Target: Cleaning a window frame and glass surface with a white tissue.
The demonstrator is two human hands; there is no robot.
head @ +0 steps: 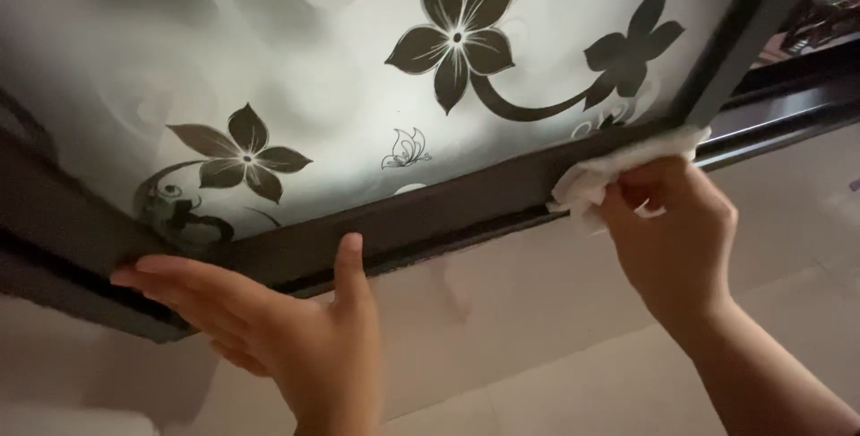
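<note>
Bare-fingered, the left hand [296,328] lies flat and spread against the dark window frame [430,212]. Further along, the right hand [672,230] has its grip clamped on a white cloth [609,172], pressed to the frame's corner below frosted, flower-patterned glass [340,69].

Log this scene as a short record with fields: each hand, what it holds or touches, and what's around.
Left hand: open, fingers resting on the dark frame
Right hand: pressing a white wipe against the frame near its corner
Pane: frosted, printed with dark flowers and a small butterfly outline
Below: pale wall
</note>
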